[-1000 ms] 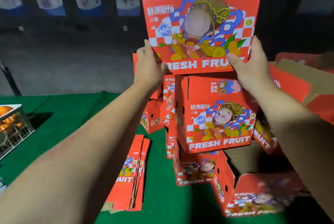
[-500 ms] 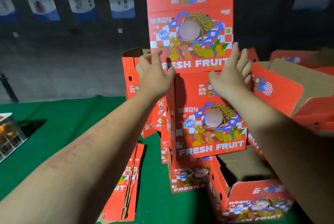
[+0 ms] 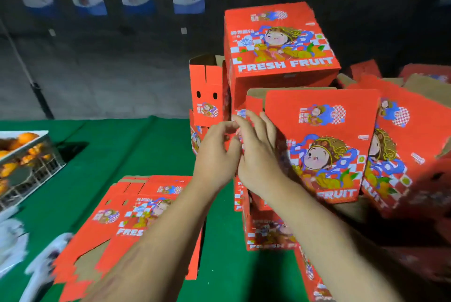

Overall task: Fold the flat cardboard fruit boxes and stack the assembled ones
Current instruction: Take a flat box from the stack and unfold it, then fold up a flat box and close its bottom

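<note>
An assembled red "FRESH FRUIT" box (image 3: 280, 43) sits on top of the stack of assembled boxes. Under it stands a second red box (image 3: 324, 145), with a lower box (image 3: 268, 231) beneath that. My left hand (image 3: 214, 157) hovers at the second box's left edge with loosely curled fingers and holds nothing. Beside it, my right hand (image 3: 258, 153) has straight fingers in front of that box's left part. A pile of flat unfolded boxes (image 3: 146, 209) lies on the green table (image 3: 117, 145), below my left arm.
Another open assembled box (image 3: 207, 89) stands behind the stack on the left. More red boxes (image 3: 402, 143) lean in a heap on the right. A wire crate of oranges (image 3: 24, 155) sits at the left edge. Blurred white plastic (image 3: 14, 248) lies at the lower left.
Both hands set the top box on the stack, let go and dropped down to the second box's left edge. The camera tilted down, bringing the flat pile into view.
</note>
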`<state>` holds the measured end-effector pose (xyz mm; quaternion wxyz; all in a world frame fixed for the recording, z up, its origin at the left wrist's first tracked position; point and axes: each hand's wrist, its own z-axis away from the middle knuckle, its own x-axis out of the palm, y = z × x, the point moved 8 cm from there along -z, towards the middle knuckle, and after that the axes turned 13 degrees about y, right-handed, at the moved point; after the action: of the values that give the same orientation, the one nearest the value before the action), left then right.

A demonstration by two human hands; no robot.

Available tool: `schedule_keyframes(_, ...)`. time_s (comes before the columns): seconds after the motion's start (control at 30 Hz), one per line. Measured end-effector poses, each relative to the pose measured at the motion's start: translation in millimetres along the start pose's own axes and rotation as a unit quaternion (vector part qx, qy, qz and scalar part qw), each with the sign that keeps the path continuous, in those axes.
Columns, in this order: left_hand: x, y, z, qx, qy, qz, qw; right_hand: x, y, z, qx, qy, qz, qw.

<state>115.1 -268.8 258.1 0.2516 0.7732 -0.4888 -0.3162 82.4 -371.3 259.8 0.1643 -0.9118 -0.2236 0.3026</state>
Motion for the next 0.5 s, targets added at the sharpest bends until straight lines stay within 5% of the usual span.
schedule_keyframes(0.13,-26,-50,27,-0.043,0.017,-0.007,0.999,45,-15,32,-0.031,-0.035,0.047,0.998)
schedule_keyframes(0.27,-58,-131,81,-0.125,0.028,-0.064,0.990,121,-11,95,0.073,-0.178,-0.051,0.980)
schedule_keyframes(0.4,-93,-230,170,-0.274,-0.038,-0.161,0.947,203,-6,200,0.266,-0.377,-0.129,0.878)
schedule_keyframes(0.5,-118,-286,227,-0.322,-0.135,-0.252,0.902,243,-6,261,0.343,-0.435,-0.130,0.822)
